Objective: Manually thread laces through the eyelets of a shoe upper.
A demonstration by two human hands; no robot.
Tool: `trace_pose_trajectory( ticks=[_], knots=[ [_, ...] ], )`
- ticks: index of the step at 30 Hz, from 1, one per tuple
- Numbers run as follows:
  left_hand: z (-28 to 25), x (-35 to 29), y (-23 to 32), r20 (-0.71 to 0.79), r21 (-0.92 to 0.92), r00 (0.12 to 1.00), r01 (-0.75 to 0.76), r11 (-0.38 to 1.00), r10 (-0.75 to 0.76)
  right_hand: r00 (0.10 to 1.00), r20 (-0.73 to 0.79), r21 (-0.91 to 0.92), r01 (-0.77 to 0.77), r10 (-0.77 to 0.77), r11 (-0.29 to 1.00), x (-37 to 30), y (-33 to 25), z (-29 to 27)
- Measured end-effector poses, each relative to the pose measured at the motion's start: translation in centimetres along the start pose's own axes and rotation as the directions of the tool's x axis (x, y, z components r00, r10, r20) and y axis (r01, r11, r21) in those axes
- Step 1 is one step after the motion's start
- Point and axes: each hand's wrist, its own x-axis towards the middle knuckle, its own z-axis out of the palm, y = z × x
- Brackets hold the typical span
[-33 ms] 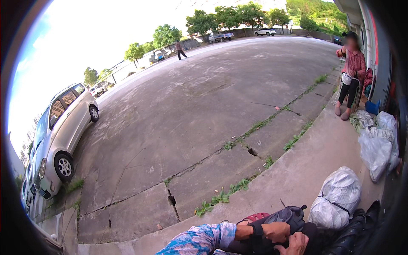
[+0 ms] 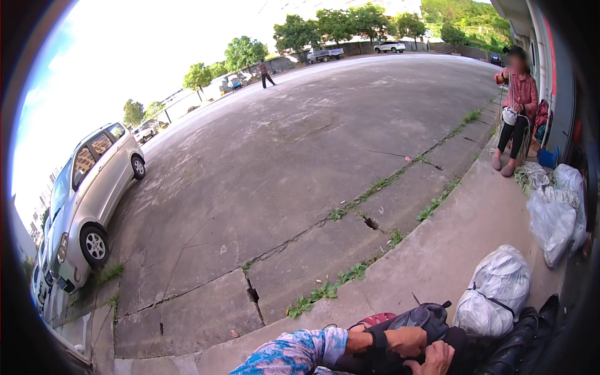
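At the lower edge, my left hand (image 2: 406, 341) comes in from a blue and purple floral sleeve (image 2: 290, 355), with a dark band (image 2: 378, 338) at the wrist. Its fingers are curled and partly hidden. My right hand (image 2: 435, 359) is close beside it, fingers bent inward and closed. Both hands are low over dark cloth on my lap; whatever they grip is too small or hidden to make out. Right behind them rests a dark grey bag (image 2: 426, 320), and something red (image 2: 374, 321) shows at its left.
Beside my hands sits a stuffed white plastic sack (image 2: 497, 290), with black glossy material (image 2: 515, 340) nearer. Further along the walkway, another person (image 2: 520, 103) sits handling pale strands, near clear bags (image 2: 553, 222) and a blue object (image 2: 548, 157). A silver van (image 2: 100, 172) is parked left; someone walks (image 2: 265, 74) far off.
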Motion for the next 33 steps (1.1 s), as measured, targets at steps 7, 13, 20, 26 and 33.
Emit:
trace_pose_trajectory(
  ticks=[7, 13, 20, 26, 33],
  knots=[
    [1.0, -1.0, 0.2, -0.298, 0.165, 0.931, -0.169, 0.972, 0.213, 1.000, -0.028, -0.009, -0.001, 0.001, 1.000, -0.1, 0.9, 0.9],
    [0.6, 0.4, 1.4, -0.082, 0.411, 0.996, -0.009, 0.912, 0.047, 0.998, -0.050, -0.012, 0.030, -0.030, 0.999, -0.5, 1.3, 1.5],
    [0.7, 1.0, 2.5, -0.203, 0.438, 0.972, -0.016, 0.899, 0.117, 0.997, -0.071, 0.015, 0.019, -0.018, 1.000, -0.8, 1.2, 1.7],
    [-0.3, 1.1, 3.0, -0.085, 0.430, 0.993, -0.032, 0.902, 0.076, 0.997, -0.068, -0.012, 0.035, -0.036, 0.999, -0.9, 1.3, 1.5],
    [-0.2, 2.8, 2.4, 0.057, 0.543, 0.998, -0.041, 0.839, 0.011, 0.995, -0.084, -0.009, 0.045, -0.045, 0.999, -1.0, 1.3, 1.7]
  ],
)
